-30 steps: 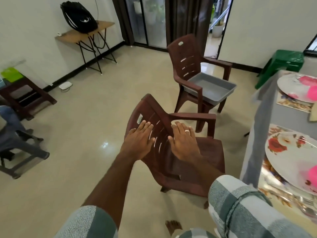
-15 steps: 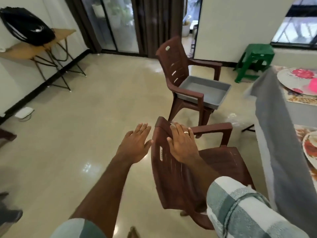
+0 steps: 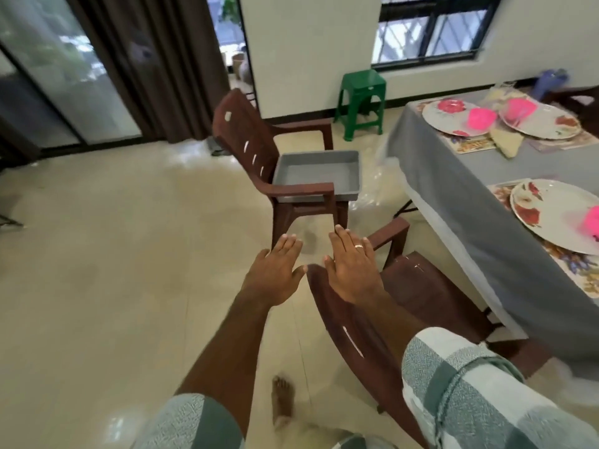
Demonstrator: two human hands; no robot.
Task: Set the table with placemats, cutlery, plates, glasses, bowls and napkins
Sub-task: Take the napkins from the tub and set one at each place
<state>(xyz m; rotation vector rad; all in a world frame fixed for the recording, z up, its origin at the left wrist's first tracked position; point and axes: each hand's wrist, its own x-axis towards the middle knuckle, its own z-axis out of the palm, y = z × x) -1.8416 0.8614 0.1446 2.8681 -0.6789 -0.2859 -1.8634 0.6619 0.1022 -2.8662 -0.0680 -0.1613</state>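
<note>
We see the grey-clothed surface (image 3: pixel 453 176) at right carrying floral plates (image 3: pixel 557 212) with pink bowls (image 3: pixel 481 118) on placemats (image 3: pixel 500 192); our right hand (image 3: pixel 351 270) lies flat on the near brown chair (image 3: pixel 421 286), left hand (image 3: pixel 275 273) hovers spread beside; no writing legible

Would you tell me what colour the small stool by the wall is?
Green; the stool shows clearly in the head view.

Two brown chairs (image 3: pixel 418 286) are seen; a grey tray (image 3: pixel 319 171); a green stool (image 3: pixel 361 92); a grey tablecloth (image 3: pixel 453 189); white plates (image 3: pixel 557 209) with red flowers; pink bowls (image 3: pixel 481 118); checked green-white sleeves (image 3: pixel 479 393).
</note>
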